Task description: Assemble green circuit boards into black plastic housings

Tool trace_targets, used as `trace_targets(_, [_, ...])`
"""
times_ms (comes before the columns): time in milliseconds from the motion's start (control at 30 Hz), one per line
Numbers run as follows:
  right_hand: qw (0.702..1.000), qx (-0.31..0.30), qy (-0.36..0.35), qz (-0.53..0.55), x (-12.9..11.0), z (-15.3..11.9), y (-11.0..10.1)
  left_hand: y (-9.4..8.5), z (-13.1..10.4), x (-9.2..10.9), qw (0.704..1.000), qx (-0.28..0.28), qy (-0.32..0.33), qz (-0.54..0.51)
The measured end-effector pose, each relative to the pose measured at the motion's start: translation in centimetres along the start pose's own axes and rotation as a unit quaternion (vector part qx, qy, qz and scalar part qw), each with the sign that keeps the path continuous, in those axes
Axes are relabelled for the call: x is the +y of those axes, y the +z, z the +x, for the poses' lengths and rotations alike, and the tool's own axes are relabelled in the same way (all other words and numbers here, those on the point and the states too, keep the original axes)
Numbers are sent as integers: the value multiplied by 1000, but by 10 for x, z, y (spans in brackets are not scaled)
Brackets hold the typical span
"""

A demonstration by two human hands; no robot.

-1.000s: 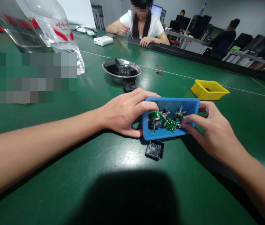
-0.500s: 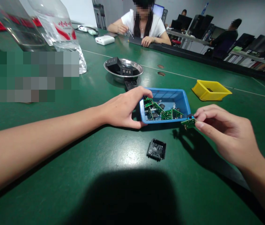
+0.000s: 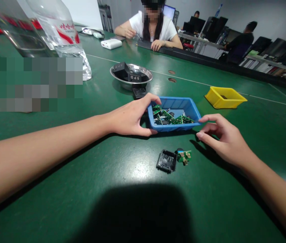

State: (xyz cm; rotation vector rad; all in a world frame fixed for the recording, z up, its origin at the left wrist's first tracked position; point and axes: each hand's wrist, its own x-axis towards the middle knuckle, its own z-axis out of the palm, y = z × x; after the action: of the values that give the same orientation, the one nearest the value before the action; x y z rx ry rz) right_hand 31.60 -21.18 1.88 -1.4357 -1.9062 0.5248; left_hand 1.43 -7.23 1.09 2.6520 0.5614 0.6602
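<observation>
My left hand (image 3: 133,116) grips the left end of a blue plastic bin (image 3: 175,128), fingers at the far rim and thumb at the near side. Several green circuit boards (image 3: 165,116) lie jumbled inside it. At the bin's right corner, the index fingertip of my right hand (image 3: 224,133) touches or nearly touches the rim; its thumb is apart and it holds nothing. On the table nearer me lies a square black plastic housing (image 3: 167,161), hollow side up. Close against its right side rests one small circuit board (image 3: 184,156) with brass-coloured contacts and a blue part.
Behind the bin stands a metal bowl (image 3: 146,77) of black housings, with another black housing (image 3: 139,92) beside it. A yellow bin (image 3: 225,101) is at the right. A water bottle (image 3: 67,37) stands far left. Across the green table (image 3: 122,206) a person (image 3: 155,28) works.
The small circuit board has left my right hand and now lies beside the black housing. My right hand has moved left to the blue bin's corner. My left hand still grips the bin.
</observation>
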Motion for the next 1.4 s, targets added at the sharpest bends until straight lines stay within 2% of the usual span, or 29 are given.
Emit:
trace_targets(133, [995,0,-39,-91,11,10,6,2,1,2,1000,-18,-23,-2])
trace_targets(267, [991,62,-29,-117,13,21,15,7,2,2,999,-11,-48,3])
trace_targets(400, [984,116,1,-136,22,36,17,11,1,-2,999,4,-44,11])
trace_targets(500, [976,153,19,-153,32,56,17,12,1,-2,999,-6,-50,17])
trace_targets(767, [952,204,50,-221,64,128,24,8,0,3,997,-34,-53,46])
trace_targets(900, [951,213,53,-220,76,145,25,6,0,3,996,-42,-55,55])
trace_targets(1033, [946,225,67,-222,78,134,22,5,-1,2,996,-43,-51,56])
trace_targets(1133, [945,208,73,-241,78,112,14,4,-1,2,996,-44,-50,58])
trace_targets(1200, [938,220,88,-254,82,95,1,4,-1,3,996,-44,-51,62])
trace_targets(1300, [910,239,171,-293,93,74,-25,3,-1,3,996,-46,-48,66])
trace_targets(1400, [888,233,244,-311,102,63,-48,4,-1,3,996,-45,-46,69])
